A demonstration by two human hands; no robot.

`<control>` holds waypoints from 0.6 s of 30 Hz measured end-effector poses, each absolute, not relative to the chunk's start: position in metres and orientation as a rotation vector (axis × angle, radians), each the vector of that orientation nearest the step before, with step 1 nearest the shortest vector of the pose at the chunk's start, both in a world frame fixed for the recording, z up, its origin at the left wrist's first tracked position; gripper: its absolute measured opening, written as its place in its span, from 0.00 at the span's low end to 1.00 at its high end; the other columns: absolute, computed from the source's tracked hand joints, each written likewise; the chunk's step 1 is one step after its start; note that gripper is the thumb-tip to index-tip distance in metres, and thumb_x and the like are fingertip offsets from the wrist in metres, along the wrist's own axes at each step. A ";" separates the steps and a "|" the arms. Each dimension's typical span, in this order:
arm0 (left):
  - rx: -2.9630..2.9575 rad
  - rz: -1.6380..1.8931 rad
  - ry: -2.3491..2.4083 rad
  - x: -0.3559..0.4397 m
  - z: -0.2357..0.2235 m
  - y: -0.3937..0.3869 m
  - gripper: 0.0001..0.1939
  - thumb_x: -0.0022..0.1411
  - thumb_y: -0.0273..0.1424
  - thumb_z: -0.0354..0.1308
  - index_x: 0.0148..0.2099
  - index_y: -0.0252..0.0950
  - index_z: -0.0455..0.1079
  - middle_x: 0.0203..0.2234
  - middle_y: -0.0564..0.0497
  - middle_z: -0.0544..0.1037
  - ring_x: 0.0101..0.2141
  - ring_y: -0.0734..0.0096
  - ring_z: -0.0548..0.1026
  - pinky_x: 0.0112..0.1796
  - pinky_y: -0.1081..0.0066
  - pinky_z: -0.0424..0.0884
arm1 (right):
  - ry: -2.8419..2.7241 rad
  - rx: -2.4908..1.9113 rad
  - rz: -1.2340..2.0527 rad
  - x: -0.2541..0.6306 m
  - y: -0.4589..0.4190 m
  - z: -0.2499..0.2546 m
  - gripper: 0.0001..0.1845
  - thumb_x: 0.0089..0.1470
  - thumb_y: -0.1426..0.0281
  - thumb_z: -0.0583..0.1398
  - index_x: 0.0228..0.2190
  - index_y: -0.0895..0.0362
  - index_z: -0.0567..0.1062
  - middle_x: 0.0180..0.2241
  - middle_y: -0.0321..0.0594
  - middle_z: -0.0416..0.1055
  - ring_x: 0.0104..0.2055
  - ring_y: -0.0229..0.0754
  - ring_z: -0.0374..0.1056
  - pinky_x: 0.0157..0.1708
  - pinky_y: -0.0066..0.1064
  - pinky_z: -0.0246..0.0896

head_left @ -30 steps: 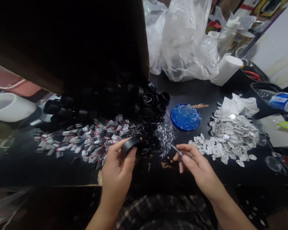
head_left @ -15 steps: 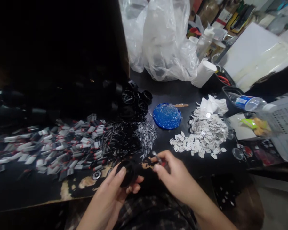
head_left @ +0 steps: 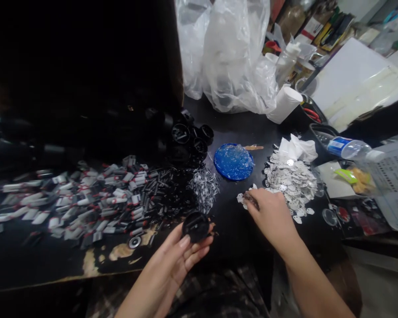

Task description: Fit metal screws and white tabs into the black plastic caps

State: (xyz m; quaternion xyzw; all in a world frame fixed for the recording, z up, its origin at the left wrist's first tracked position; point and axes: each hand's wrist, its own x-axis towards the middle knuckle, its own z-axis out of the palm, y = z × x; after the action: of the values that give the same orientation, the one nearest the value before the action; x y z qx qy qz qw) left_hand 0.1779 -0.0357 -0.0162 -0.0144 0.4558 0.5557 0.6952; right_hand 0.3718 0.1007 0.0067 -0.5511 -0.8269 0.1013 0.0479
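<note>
My left hand (head_left: 182, 256) is closed around a round black plastic cup-shaped part (head_left: 195, 226), held just above the near edge of the table. Its inside is too dark to make out. Over the left edge of a heap of small white flat plates with holes (head_left: 292, 181), the fingers of my right hand (head_left: 268, 212) are pinched together. Something small and dark shows at those fingertips, but its kind cannot be told.
Left of my hands lie many grey cylinders with red rings (head_left: 82, 198), dark springs (head_left: 149, 198) and small grey pins (head_left: 204, 190). A blue lid with clear grease (head_left: 234, 161) and black round parts (head_left: 181, 133) lie farther back. Plastic bags (head_left: 235, 57) stand behind.
My right hand has moved right to the white plates; the small grey-and-red piece it held is no longer clearly visible. My left hand has shifted slightly right and up, turning the black part.
</note>
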 end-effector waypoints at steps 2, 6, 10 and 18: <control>-0.031 1.256 0.999 0.177 -0.016 -0.036 0.14 0.60 0.35 0.61 0.47 0.36 0.73 0.44 0.42 0.81 0.45 0.55 0.78 0.47 0.60 0.73 | -2.539 -1.661 0.315 0.372 0.101 0.006 0.04 0.57 0.72 0.59 0.33 0.55 0.75 0.31 0.40 0.76 0.34 0.48 0.71 0.38 0.38 0.52; -0.054 1.291 0.925 0.176 -0.013 -0.037 0.13 0.64 0.35 0.57 0.47 0.33 0.73 0.48 0.39 0.79 0.48 0.53 0.76 0.48 0.60 0.72 | -2.478 -1.575 0.461 0.369 0.091 0.005 0.03 0.56 0.71 0.59 0.32 0.54 0.75 0.29 0.37 0.76 0.31 0.45 0.70 0.36 0.35 0.55; -0.147 1.308 0.845 0.178 -0.011 -0.032 0.13 0.66 0.35 0.55 0.47 0.33 0.73 0.47 0.39 0.79 0.50 0.54 0.75 0.51 0.58 0.70 | -2.380 -1.243 0.703 0.348 0.064 0.010 0.04 0.56 0.72 0.58 0.35 0.54 0.74 0.32 0.38 0.75 0.35 0.44 0.68 0.37 0.35 0.57; -0.197 1.422 0.844 0.177 -0.009 -0.033 0.08 0.62 0.32 0.60 0.43 0.36 0.74 0.45 0.42 0.81 0.47 0.56 0.77 0.50 0.58 0.72 | -2.309 -1.094 1.002 0.317 0.044 0.013 0.03 0.57 0.74 0.59 0.33 0.55 0.74 0.32 0.35 0.74 0.33 0.39 0.67 0.38 0.34 0.55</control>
State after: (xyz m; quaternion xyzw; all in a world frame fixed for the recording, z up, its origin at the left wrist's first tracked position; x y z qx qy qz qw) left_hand 0.1765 -0.0325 -0.0085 -0.0876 0.3749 0.6318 0.6728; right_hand 0.3168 0.0442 0.0130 -0.3908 -0.8248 0.3579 0.1972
